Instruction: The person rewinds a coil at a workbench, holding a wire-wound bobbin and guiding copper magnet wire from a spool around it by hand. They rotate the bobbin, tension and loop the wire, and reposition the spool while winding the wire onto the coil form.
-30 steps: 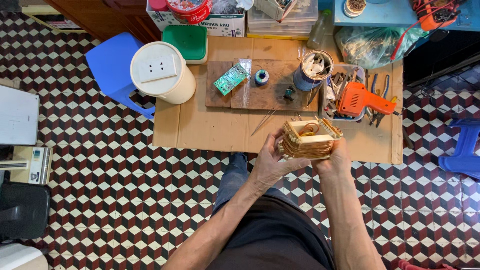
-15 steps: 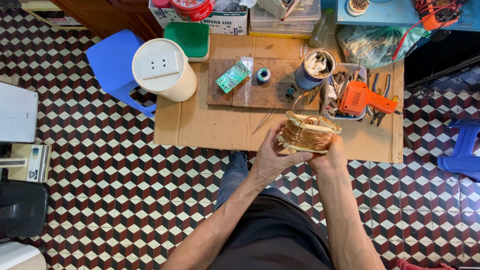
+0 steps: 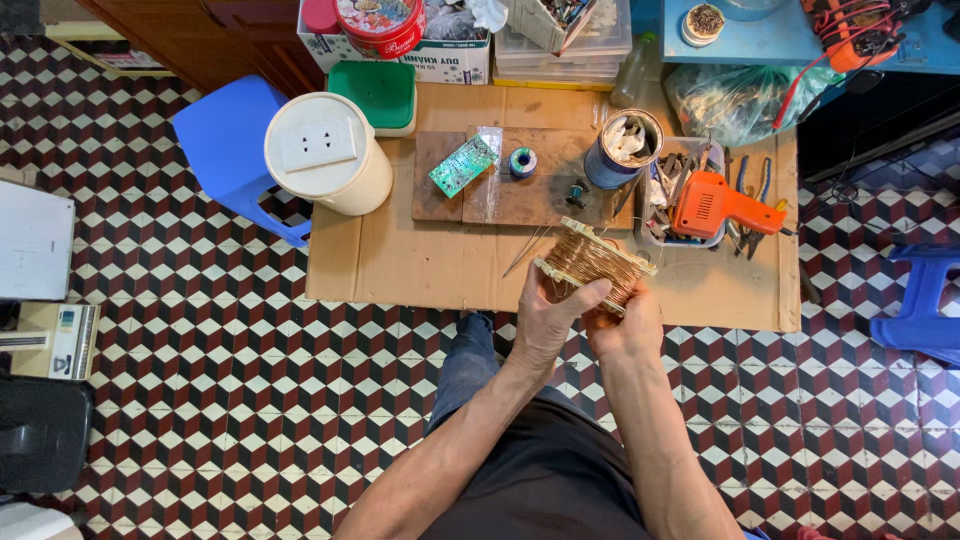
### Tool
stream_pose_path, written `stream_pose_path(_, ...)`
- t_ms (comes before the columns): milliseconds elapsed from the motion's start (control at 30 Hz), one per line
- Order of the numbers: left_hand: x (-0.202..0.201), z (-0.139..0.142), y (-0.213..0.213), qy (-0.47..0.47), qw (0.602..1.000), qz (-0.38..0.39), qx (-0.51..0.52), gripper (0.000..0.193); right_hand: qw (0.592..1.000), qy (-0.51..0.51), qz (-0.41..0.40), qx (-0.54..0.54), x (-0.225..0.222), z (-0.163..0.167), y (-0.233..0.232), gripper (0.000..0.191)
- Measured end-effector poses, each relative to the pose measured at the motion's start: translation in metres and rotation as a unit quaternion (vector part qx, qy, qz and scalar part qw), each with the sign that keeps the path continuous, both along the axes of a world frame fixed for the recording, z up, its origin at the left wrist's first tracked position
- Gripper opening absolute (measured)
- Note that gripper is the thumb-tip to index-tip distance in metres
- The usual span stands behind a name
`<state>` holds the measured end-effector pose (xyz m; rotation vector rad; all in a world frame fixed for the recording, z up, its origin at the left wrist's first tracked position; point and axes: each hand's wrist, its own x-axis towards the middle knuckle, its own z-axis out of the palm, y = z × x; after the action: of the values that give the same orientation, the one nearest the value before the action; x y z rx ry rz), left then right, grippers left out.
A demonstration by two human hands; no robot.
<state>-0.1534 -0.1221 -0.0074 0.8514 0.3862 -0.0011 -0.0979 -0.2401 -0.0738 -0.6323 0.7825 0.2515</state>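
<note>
Both of my hands hold a coil of copper wire (image 3: 592, 262) wound on a pale square bobbin, above the near edge of a cardboard sheet (image 3: 400, 270) on the floor. My left hand (image 3: 548, 318) grips the coil's left end, thumb laid over the windings. My right hand (image 3: 628, 322) supports it from below on the right. The coil lies tilted, its end plates facing left and right. Thin wire ends stick up from its top.
Behind the coil lie a wooden board (image 3: 520, 190) with a green circuit board (image 3: 462, 166), a solder spool (image 3: 522, 161), a tin of bits (image 3: 622, 148) and an orange heat tool (image 3: 722, 206). A cream bucket (image 3: 326, 155) and blue stool (image 3: 225, 140) stand left, another stool (image 3: 925, 300) right.
The coil has turned in my hands: its open core faced up a second ago, and now the windings face up. Both hands kept their hold and shifted slightly.
</note>
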Motion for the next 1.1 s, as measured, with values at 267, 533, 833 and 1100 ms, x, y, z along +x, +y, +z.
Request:
stream_pose_path(267, 0.023, -0.008, 0.027, 0.042, 0.993, 0.008, -0.106, 0.049, 0.965, -0.159, 0.041, -0.205, -0.039, 0.055, 0.026, 0.029)
stream_pose_path(533, 0.026, -0.020, 0.039, 0.057, 0.979, -0.010, -0.195, 0.052, 0.886, -0.255, 0.091, -0.377, -0.054, 0.078, 0.027, 0.030)
stream_pose_path(833, 0.013, 0.000, 0.052, 0.007, 0.986, -0.080, -0.149, 0.053, 0.955, -0.202, 0.067, -0.208, -0.054, 0.055, 0.010, 0.026)
stream_pose_path(1100, -0.002, 0.012, 0.056, 0.023, 0.970, -0.162, -0.177, 0.058, 0.979, -0.111, 0.135, -0.108, -0.013, -0.009, -0.041, 0.023)
